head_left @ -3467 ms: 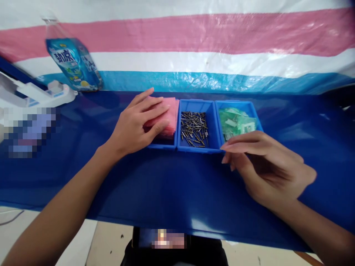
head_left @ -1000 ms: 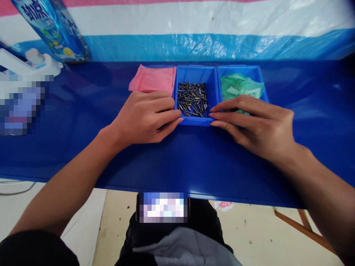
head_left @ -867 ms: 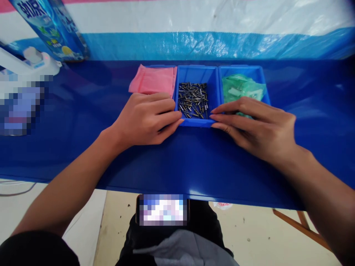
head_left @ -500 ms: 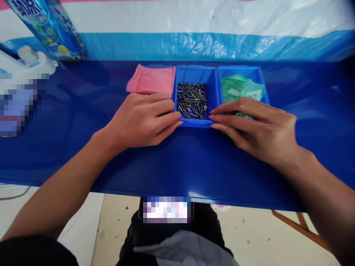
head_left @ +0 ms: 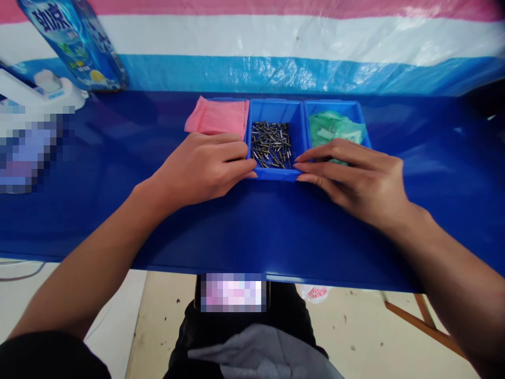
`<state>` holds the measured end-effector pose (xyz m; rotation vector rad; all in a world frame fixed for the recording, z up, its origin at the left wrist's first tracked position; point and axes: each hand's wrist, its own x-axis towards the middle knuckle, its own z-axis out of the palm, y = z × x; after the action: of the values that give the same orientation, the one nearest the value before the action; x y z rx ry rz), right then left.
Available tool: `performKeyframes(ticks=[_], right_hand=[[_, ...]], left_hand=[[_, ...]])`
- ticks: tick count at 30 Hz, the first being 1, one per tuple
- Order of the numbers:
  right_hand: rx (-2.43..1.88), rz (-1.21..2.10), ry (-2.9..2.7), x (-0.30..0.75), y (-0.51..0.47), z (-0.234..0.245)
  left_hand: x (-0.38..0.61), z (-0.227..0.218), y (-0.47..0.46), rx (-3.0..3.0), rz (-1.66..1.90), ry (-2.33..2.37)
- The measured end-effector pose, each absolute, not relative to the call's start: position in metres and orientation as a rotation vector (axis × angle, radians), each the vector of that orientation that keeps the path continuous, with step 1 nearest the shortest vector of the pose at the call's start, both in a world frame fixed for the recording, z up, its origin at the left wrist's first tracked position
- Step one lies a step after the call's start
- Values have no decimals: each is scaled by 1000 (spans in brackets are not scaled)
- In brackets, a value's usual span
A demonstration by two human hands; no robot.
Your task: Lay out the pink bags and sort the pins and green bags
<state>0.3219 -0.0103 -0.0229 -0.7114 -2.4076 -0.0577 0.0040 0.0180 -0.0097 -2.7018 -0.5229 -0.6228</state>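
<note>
Middle bin (head_left: 276,175): blue moulded plastic, smooth, low sheen.
Pins (head_left: 272,143): metal, bright silvery and brassy glints among dark shafts.
Pink packet (head_left: 221,117): thin, film-like, soft satin look, lightly creased.
Green packet (head_left: 335,126): translucent plastic film, wrinkled, shiny.
Tabletop (head_left: 244,231): smooth, glossy, blurred reflections.
Striped backdrop (head_left: 276,39): plastic sheeting, fine woven texture, rippled, strong glare.
Bottle (head_left: 74,50): plastic, glossy printed surface.
White device (head_left: 68,98): hard plastic, smooth.
Sleeve (head_left: 51,358): black cloth, matt.
Grey garment (head_left: 272,350): cloth, matt, soft folds.
Brown bar (head_left: 428,330): wood-like.
</note>
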Motion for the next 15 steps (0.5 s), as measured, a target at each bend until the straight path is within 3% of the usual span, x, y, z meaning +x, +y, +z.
performKeyframes(ticks=[15], right_hand=[[-721,-22,-2407,322,-10,-24]], left_hand=[[5,-10,18,-2674,-638,-528]])
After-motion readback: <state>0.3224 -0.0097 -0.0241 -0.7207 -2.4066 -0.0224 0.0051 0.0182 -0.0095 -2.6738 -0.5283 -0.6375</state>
